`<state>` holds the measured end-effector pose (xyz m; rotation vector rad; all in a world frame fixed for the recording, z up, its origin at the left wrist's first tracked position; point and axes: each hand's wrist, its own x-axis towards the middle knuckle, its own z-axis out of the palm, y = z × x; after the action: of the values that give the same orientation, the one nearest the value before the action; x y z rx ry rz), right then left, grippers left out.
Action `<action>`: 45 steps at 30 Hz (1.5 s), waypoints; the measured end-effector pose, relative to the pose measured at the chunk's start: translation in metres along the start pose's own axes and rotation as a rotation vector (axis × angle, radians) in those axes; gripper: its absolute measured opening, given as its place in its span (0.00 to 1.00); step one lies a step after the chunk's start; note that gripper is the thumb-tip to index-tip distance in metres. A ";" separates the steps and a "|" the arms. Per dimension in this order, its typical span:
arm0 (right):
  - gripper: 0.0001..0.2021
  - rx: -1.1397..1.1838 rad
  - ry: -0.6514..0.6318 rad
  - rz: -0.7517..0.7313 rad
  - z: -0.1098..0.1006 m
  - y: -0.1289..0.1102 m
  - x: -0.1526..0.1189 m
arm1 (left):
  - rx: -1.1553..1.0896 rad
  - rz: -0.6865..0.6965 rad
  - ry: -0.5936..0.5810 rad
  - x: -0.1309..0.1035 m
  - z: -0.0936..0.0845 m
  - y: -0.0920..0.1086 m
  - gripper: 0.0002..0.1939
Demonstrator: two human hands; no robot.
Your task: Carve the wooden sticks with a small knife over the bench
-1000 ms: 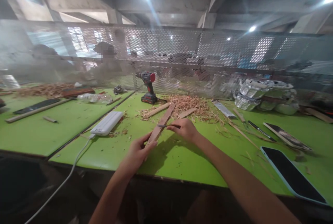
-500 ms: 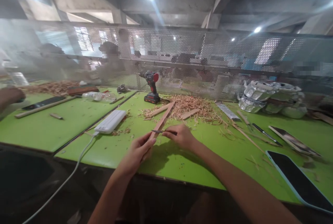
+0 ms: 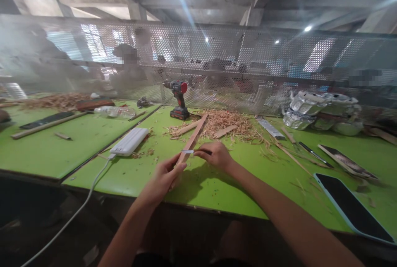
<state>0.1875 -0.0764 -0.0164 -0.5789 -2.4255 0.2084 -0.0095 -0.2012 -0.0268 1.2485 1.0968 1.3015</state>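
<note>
My left hand (image 3: 164, 176) is closed around the near end of a flat wooden strip (image 3: 194, 134), which slants away toward the shavings. In my right hand (image 3: 215, 156) is a small knife (image 3: 187, 151), its handle mostly hidden by the fingers. The short, bright blade lies across the strip, just beyond my left thumb. Behind the strip's far end spreads a heap of curled wood shavings (image 3: 225, 123), with a thin wood piece (image 3: 226, 131) lying on it.
A cordless drill (image 3: 179, 99) stands behind the strip. On the left are a white power bank (image 3: 129, 142) with a cable and a plastic bottle (image 3: 115, 111). Rightward lie a metal ruler (image 3: 269, 128), a phone (image 3: 350, 205) and foil-wrapped bundles (image 3: 321, 109). A perforated screen (image 3: 223, 68) backs the table.
The knife blade has tilted and now catches the light, and it sits slightly farther up the strip from my left thumb. The view has shifted a little.
</note>
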 end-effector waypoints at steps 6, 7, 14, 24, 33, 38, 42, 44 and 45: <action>0.29 -0.040 -0.036 0.082 -0.003 0.012 0.000 | -0.022 -0.019 -0.016 0.001 -0.001 -0.002 0.43; 0.30 -0.029 -0.031 0.124 -0.007 0.017 0.000 | -0.016 -0.027 -0.018 0.001 -0.002 -0.003 0.43; 0.34 -0.013 0.013 0.249 -0.023 0.020 -0.003 | -0.039 -0.052 -0.001 0.000 0.000 -0.003 0.45; 0.38 -0.111 -0.081 0.100 0.003 -0.012 0.000 | -0.123 -0.045 -0.056 0.003 0.004 0.003 0.34; 0.42 -0.152 -0.108 0.089 -0.001 -0.001 0.000 | -0.137 -0.062 -0.063 0.004 0.004 0.004 0.34; 0.41 -0.190 -0.104 0.070 -0.003 0.000 0.001 | -0.118 -0.054 -0.064 0.003 0.004 0.007 0.35; 0.39 -0.204 -0.089 0.048 0.000 0.001 0.001 | -0.101 -0.045 -0.078 0.004 0.004 0.005 0.35; 0.39 -0.177 -0.094 0.056 0.000 0.005 0.001 | -0.101 -0.047 -0.075 0.004 0.003 0.003 0.36; 0.38 -0.152 -0.100 0.076 -0.002 0.009 0.001 | -0.106 -0.048 -0.070 0.004 0.002 0.002 0.37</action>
<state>0.1910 -0.0682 -0.0167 -0.7460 -2.5334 0.0862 -0.0076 -0.1973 -0.0241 1.1736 0.9901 1.2543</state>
